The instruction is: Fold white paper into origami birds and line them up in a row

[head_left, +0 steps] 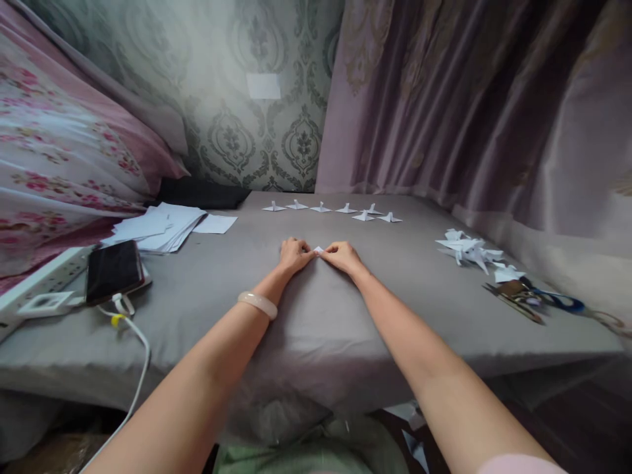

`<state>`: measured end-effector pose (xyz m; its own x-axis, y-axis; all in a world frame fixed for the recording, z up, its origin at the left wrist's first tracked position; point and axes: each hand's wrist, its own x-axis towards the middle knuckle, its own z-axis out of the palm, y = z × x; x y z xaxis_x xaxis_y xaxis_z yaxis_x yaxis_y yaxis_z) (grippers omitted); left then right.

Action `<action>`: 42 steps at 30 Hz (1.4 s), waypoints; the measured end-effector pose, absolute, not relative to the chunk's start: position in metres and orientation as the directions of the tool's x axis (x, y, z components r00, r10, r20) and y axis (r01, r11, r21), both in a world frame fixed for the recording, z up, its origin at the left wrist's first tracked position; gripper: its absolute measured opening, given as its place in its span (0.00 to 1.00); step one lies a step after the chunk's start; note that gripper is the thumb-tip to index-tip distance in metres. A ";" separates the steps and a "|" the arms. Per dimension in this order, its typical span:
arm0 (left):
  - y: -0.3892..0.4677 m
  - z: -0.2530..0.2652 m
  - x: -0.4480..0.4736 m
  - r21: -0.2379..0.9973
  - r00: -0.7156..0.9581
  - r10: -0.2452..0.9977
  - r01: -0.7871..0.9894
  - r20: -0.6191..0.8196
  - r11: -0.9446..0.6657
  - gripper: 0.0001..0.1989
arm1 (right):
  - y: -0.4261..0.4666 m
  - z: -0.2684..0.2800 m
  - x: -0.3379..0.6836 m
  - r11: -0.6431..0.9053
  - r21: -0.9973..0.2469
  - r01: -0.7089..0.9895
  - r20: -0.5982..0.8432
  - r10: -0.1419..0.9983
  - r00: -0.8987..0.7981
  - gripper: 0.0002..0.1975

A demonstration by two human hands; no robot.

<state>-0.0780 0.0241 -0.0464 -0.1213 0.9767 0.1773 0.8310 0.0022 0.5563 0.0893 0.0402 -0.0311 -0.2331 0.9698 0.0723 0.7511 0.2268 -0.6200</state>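
Note:
A small folded piece of white paper [319, 250] lies between my two hands, near the middle of the grey-covered table. My left hand [297, 254] pinches its left side, thumb and fingers pressed together. On the other side my right hand [342, 257] holds the paper's right corner between thumb and forefinger. Both hands rest low at the cloth, and most of the paper is hidden by the fingertips. Beyond them stand several small folded paper figures [320, 207] in a loose row.
Paper sheets [170, 227] are stacked at the left, behind a phone [116, 271] with a white cable [143, 342] and a power strip [49, 280]. More folded paper figures [471, 250] are heaped at the right, near scissors [557, 299]. Curtains [385, 99] hang behind.

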 end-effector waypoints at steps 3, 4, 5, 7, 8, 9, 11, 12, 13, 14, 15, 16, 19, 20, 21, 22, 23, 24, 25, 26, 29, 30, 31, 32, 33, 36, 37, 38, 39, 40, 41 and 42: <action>0.025 -0.046 -0.079 0.539 -0.106 0.975 0.842 0.195 -0.016 0.15 | 0.036 -0.032 0.084 0.172 -0.626 0.760 0.077 0.984 -0.159 0.17; 0.025 -0.046 -0.079 0.532 -0.100 0.975 0.847 0.199 -0.022 0.14 | 0.036 -0.032 0.083 0.161 -0.628 0.761 0.080 0.987 -0.142 0.16; 0.026 -0.046 -0.079 0.524 -0.093 0.975 0.851 0.202 -0.028 0.14 | 0.037 -0.033 0.082 0.153 -0.631 0.761 0.083 0.988 -0.130 0.15; 0.027 -0.046 -0.079 0.509 -0.082 0.975 0.860 0.207 -0.036 0.13 | 0.041 -0.035 0.083 0.153 -0.639 0.754 0.087 0.988 -0.127 0.13; 0.027 -0.046 -0.079 0.501 -0.080 0.975 0.865 0.208 -0.036 0.13 | 0.044 -0.037 0.083 0.159 -0.645 0.748 0.089 0.987 -0.133 0.12; 0.028 -0.046 -0.079 0.495 -0.079 0.975 0.868 0.207 -0.035 0.13 | 0.046 -0.038 0.085 0.169 -0.651 0.740 0.091 0.985 -0.144 0.11; 0.028 -0.046 -0.079 0.485 -0.082 0.975 0.874 0.205 -0.029 0.13 | 0.052 -0.040 0.088 0.193 -0.663 0.724 0.096 0.980 -0.174 0.09; 0.028 -0.046 -0.079 0.482 -0.084 0.975 0.876 0.204 -0.026 0.13 | 0.055 -0.041 0.090 0.205 -0.669 0.715 0.096 0.977 -0.190 0.08; 0.028 -0.045 -0.079 0.480 -0.086 0.975 0.877 0.203 -0.023 0.13 | 0.058 -0.041 0.092 0.216 -0.675 0.705 0.096 0.974 -0.207 0.07; 0.028 -0.045 -0.079 0.479 -0.087 0.975 0.878 0.202 -0.021 0.13 | 0.060 -0.041 0.094 0.225 -0.683 0.695 0.093 0.970 -0.223 0.07; 0.028 -0.045 -0.080 0.478 -0.089 0.976 0.878 0.201 -0.019 0.13 | 0.062 -0.041 0.096 0.233 -0.693 0.683 0.089 0.967 -0.239 0.06; 0.028 -0.046 -0.080 0.478 -0.090 0.976 0.878 0.200 -0.017 0.13 | 0.064 -0.041 0.098 0.239 -0.704 0.669 0.085 0.963 -0.254 0.06; 0.028 -0.046 -0.081 0.478 -0.096 0.976 0.878 0.195 -0.009 0.14 | 0.067 -0.041 0.103 0.249 -0.743 0.621 0.075 0.953 -0.293 0.06; 0.028 -0.046 -0.081 0.477 -0.097 0.976 0.879 0.195 -0.007 0.14 | 0.067 -0.042 0.105 0.250 -0.757 0.604 0.075 0.951 -0.299 0.06; 0.028 -0.046 -0.081 0.475 -0.096 0.976 0.880 0.195 -0.008 0.15 | 0.066 -0.042 0.108 0.248 -0.771 0.586 0.079 0.951 -0.299 0.07; 0.027 -0.045 -0.081 0.473 -0.092 0.976 0.881 0.197 -0.012 0.15 | 0.065 -0.042 0.111 0.245 -0.785 0.568 0.086 0.953 -0.292 0.08; 0.027 -0.045 -0.081 0.470 -0.085 0.976 0.882 0.200 -0.019 0.15 | 0.063 -0.042 0.114 0.240 -0.800 0.551 0.097 0.956 -0.276 0.09; 0.026 -0.044 -0.081 0.467 -0.077 0.976 0.884 0.205 -0.028 0.15 | 0.061 -0.042 0.118 0.234 -0.814 0.532 0.110 0.961 -0.255 0.10; 0.025 -0.044 -0.080 0.463 -0.071 0.975 0.886 0.210 -0.035 0.15 | 0.059 -0.042 0.121 0.229 -0.828 0.512 0.124 0.965 -0.232 0.11; 0.024 -0.044 -0.079 0.459 -0.067 0.974 0.887 0.216 -0.041 0.15 | 0.057 -0.042 0.123 0.225 -0.841 0.493 0.136 0.968 -0.210 0.12; 0.023 -0.043 -0.077 0.453 -0.079 0.968 0.891 0.238 -0.038 0.14 | 0.052 -0.042 0.127 0.217 -0.873 0.438 0.156 0.973 -0.171 0.14; 0.023 -0.043 -0.076 0.455 -0.086 0.966 0.890 0.243 -0.035 0.14 | 0.051 -0.041 0.127 0.214 -0.881 0.423 0.155 0.973 -0.169 0.15; 0.023 -0.043 -0.076 0.459 -0.090 0.965 0.888 0.246 -0.033 0.14 | 0.050 -0.040 0.127 0.210 -0.887 0.411 0.151 0.974 -0.171 0.15; 0.023 -0.043 -0.075 0.464 -0.090 0.965 0.885 0.245 -0.035 0.14 | 0.050 -0.039 0.126 0.206 -0.893 0.401 0.145 0.973 -0.179 0.16; 0.023 -0.043 -0.075 0.470 -0.088 0.966 0.882 0.244 -0.039 0.14 | 0.050 -0.037 0.125 0.203 -0.897 0.392 0.136 0.972 -0.192 0.17; 0.022 -0.043 -0.076 0.492 -0.080 0.967 0.869 0.241 -0.051 0.13 | 0.046 -0.030 0.128 0.202 -0.905 0.376 0.103 0.959 -0.265 0.18; 0.022 -0.043 -0.076 0.497 -0.082 0.967 0.866 0.242 -0.051 0.14 | 0.042 -0.028 0.130 0.206 -0.904 0.375 0.092 0.950 -0.300 0.17; 0.022 -0.043 -0.077 0.503 -0.079 0.967 0.862 0.242 -0.055 0.14 | 0.035 -0.025 0.134 0.215 -0.902 0.375 0.081 0.937 -0.341 0.17; 0.022 -0.044 -0.077 0.509 -0.074 0.967 0.858 0.242 -0.061 0.14 | 0.026 -0.022 0.140 0.224 -0.899 0.376 0.071 0.922 -0.381 0.16; 0.022 -0.044 -0.078 0.514 -0.068 0.968 0.855 0.243 -0.069 0.14 | 0.012 -0.020 0.147 0.240 -0.895 0.376 0.069 0.907 -0.416 0.16; 0.022 -0.044 -0.078 0.518 -0.061 0.967 0.852 0.246 -0.078 0.13 | -0.005 -0.018 0.156 0.262 -0.889 0.376 0.073 0.891 -0.448 0.16; 0.021 -0.044 -0.079 0.523 -0.053 0.968 0.848 0.247 -0.087 0.13 | -0.025 -0.015 0.167 0.285 -0.881 0.378 0.081 0.877 -0.473 0.16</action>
